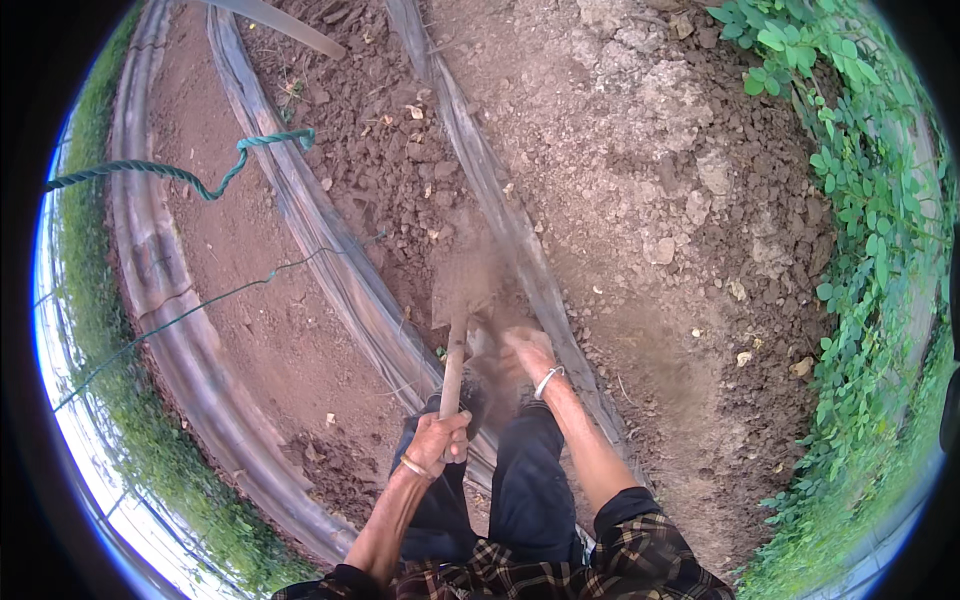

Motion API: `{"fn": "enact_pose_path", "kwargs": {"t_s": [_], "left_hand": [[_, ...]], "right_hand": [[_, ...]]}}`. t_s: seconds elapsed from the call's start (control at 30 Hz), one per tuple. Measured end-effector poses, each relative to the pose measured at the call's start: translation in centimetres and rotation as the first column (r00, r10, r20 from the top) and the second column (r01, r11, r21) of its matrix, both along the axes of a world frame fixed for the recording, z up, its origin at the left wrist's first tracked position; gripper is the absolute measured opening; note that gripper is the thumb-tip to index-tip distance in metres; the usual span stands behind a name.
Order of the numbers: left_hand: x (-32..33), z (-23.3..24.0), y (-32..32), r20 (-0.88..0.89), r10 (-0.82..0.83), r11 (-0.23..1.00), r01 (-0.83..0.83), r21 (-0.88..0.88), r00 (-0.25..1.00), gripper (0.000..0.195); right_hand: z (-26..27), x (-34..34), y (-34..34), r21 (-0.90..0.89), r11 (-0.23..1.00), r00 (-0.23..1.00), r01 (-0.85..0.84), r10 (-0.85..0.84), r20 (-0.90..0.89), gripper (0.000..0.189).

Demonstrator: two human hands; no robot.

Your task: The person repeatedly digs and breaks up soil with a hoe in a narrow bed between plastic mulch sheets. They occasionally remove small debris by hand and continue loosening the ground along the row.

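Low in the middle of the head view, my left hand (441, 439) grips the pale wooden handle (453, 367) of a digging tool. Its flat, soil-covered head (457, 289) rests at the brown soil, blurred by dust, so its exact kind is not clear. My right hand (525, 349) is bent low just right of the handle, close to the tool's head and above my feet. Motion and dust blur its fingers, and I cannot tell whether they hold anything. A band shows on each wrist.
Long strips of grey plastic sheeting (315, 210) run between the soil beds. Cloddy soil (645, 225) lies at the right, beside leafy green plants (862, 187). A green rope (150, 166) and a thin cord (217, 298) cross the left side. A pale pole (292, 30) juts in at the top.
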State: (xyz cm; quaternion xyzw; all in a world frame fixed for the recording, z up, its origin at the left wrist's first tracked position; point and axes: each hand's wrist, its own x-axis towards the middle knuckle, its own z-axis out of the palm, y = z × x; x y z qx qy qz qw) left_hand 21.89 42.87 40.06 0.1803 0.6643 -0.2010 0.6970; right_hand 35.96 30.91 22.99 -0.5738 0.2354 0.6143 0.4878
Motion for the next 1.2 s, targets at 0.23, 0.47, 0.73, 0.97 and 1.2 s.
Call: {"fn": "enact_pose_path", "kwargs": {"t_s": [0.23, 0.47, 0.73, 0.97, 1.2], "left_hand": [[-1.4, -5.8, 2.4, -0.02, 0.253, 0.967, -0.252, 0.04, 0.967, 0.016], [2.5, -9.1, 5.8, 0.04, 0.278, 0.96, -0.279, 0.028, 0.96, 0.021], [5.1, -17.1, 12.4, 0.177, 0.644, 0.744, -0.556, -0.371, 0.744, 0.017], [8.9, -20.6, 16.8, 0.026, 0.683, 0.672, -0.615, -0.413, 0.73, 0.019], [10.7, -20.8, 18.9, -0.017, 0.565, 0.76, -0.528, -0.379, 0.825, 0.015]], "right_hand": [[-3.4, 7.0, -2.2, -0.188, 0.977, 0.982, -0.1, 0.127, 0.142, 0.039], [-7.4, 9.1, 5.6, -0.162, 0.931, 0.909, -0.327, 0.357, 0.216, 0.038], [-15.2, 12.6, 24.1, -0.22, 0.795, 0.557, -0.565, 0.564, 0.609, 0.052], [-19.1, 18.3, 43.1, -0.613, 0.452, -0.244, -0.648, 0.639, 0.729, 0.075], [-26.3, 19.4, 51.3, -0.862, 0.316, -0.583, -0.398, 0.638, 0.503, 0.066]]}}
